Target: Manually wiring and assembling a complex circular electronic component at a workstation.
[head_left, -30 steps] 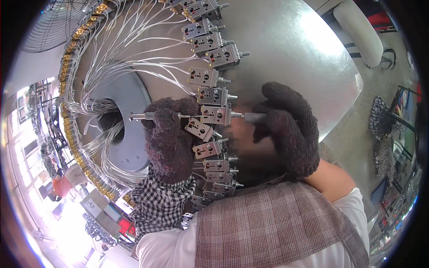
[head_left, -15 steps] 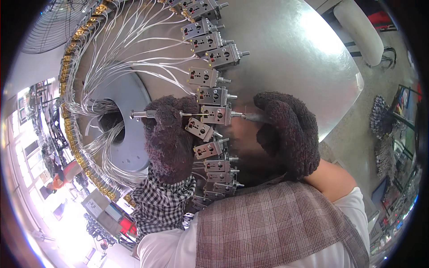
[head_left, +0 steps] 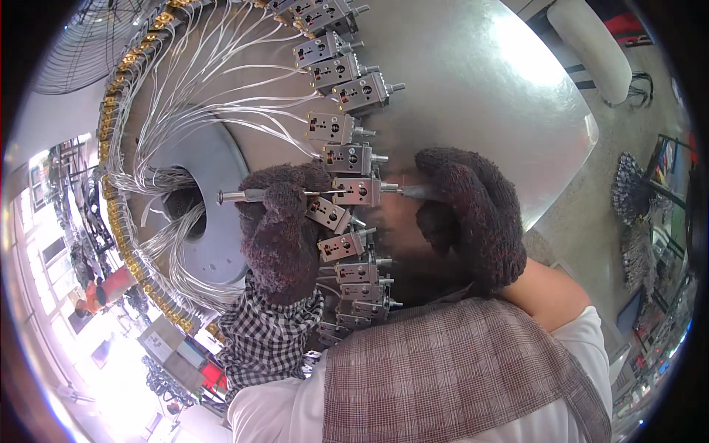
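Note:
Both hands wear dark, fuzzy work gloves. My left hand (head_left: 282, 229) is closed around a slim metal screwdriver-like tool (head_left: 235, 196), whose thin tip reaches the left side of a small boxy metal switch unit (head_left: 358, 192). On the other side, my right hand (head_left: 473, 214) is closed on a grey tapered tool (head_left: 421, 192). Its narrow end meets the short threaded shaft (head_left: 388, 188) of that same unit. Just below it, another unit (head_left: 329, 214) sits tilted beside my left glove. The glove hides most of the right-hand tool's handle.
Several similar metal units (head_left: 360, 92) form a curved row on a large shiny metal surface (head_left: 458, 81). White wires (head_left: 221, 96) fan from them toward a grey disc (head_left: 229, 155) with a central hole. Brass-coloured terminals (head_left: 111, 111) line the left rim. A fan (head_left: 88, 44) stands far left.
The view has shifted slightly. My left-hand tool lies a little lower against the unit, its tip still at the unit's left part. My right-hand tool stays at the shaft.

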`<state>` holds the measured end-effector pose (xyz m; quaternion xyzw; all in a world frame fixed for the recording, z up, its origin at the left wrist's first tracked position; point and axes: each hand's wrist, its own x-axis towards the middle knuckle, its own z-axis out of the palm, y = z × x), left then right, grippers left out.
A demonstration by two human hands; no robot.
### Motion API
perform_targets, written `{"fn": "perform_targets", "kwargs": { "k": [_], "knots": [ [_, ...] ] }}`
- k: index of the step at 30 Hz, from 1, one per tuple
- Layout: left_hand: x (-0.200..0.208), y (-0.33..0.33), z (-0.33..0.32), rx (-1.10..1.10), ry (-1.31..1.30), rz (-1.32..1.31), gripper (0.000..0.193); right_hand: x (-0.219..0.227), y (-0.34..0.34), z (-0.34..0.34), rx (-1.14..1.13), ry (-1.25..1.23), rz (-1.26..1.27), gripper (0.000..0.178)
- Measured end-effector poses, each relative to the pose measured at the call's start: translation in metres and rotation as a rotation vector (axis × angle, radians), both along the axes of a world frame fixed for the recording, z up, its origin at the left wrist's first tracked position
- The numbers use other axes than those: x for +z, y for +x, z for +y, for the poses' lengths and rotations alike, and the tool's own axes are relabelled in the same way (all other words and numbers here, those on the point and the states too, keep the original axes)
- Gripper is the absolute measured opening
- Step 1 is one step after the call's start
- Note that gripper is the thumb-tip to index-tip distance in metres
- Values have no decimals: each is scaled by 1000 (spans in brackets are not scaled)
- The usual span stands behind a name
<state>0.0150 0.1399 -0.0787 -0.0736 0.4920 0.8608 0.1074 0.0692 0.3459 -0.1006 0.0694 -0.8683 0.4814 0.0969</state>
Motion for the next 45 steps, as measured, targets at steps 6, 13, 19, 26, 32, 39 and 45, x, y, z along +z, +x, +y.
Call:
{"fn": "perform_targets", "kwargs": {
  "k": [6,13,19,26,32,39,45],
  "knots": [
    [-3,-2,-6,-164,3,100,23,-7,1,1,-4,69,96,54],
    [0,0,5,22,29,-49,16,1,1,1,28,0,102,51],
    [-10,-2,-9,-16,7,-92,15,22,4,-4,-233,-1176,-740,44],
    [-12,1,-7,-12,12,-94,28,24,0,-2,-198,-1093,-746,40],
    [-10,-1,-9,-21,-94,-98,27,19,3,-5,-183,-1100,-632,39],
    [-4,1,-6,-17,82,-71,16,-1,-5,1,19,93,189,43],
    [-7,-2,-3,-24,-30,3,16,-7,-3,3,21,95,162,48]
  ]
}}
